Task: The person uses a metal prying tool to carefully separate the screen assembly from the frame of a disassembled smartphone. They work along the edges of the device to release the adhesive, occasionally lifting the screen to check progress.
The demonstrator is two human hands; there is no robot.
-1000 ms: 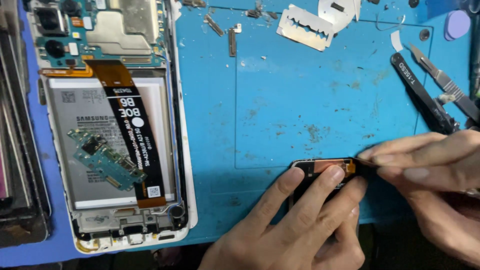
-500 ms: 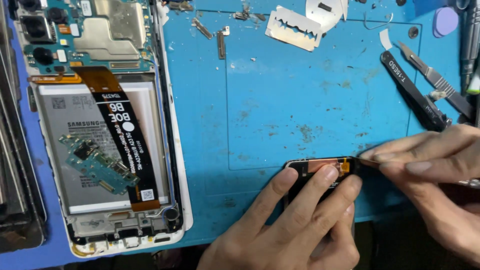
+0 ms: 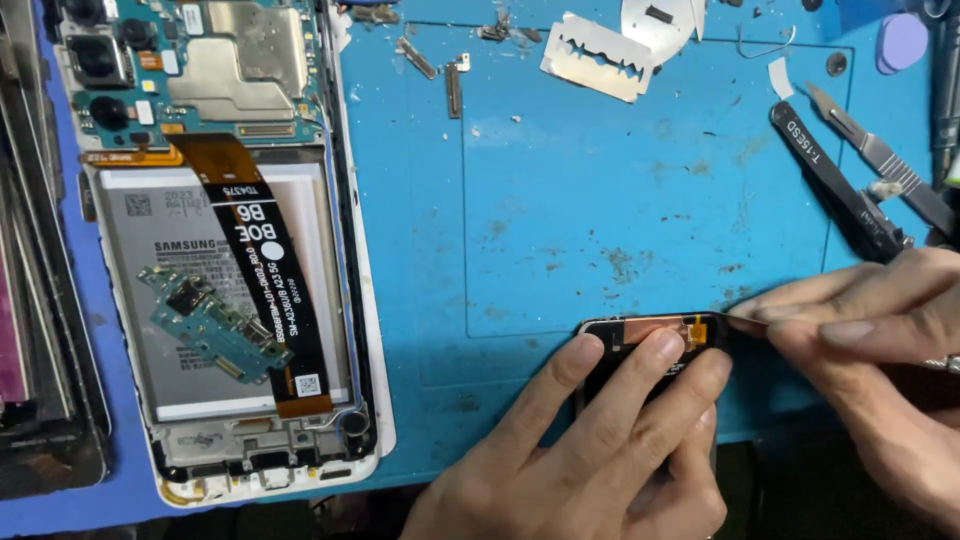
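- Change over the last second: the view had drifted slightly, so the opened phone (image 3: 225, 250) sat a little further right in the frame; both hands and the dark panel (image 3: 650, 335) under them kept the same places. Judged as slow, steady prying work along one edge, not a new step.
- Left hand (image 3: 600, 450): lower centre of frame, three fingers (image 3: 640, 375) spread flat and pressed down on the dark panel, pinning it to the blue mat (image 3: 620, 200).
- Right hand (image 3: 860, 330): lower right, thumb and forefinger pinched together on a thin tool whose tip met the panel's upper right corner; the tool itself was mostly hidden.
- Dark panel: lower centre, small, black, rounded corners, with a copper-coloured strip along its top edge; most of it covered by the fingers.
- Opened phone: left of frame, back off, battery, black flex ribbon and a loose green board showing.
- Nearby: razor blade (image 3: 598, 58) upper centre; black tweezers (image 3: 835, 180) and scalpel (image 3: 880, 160) at upper right.
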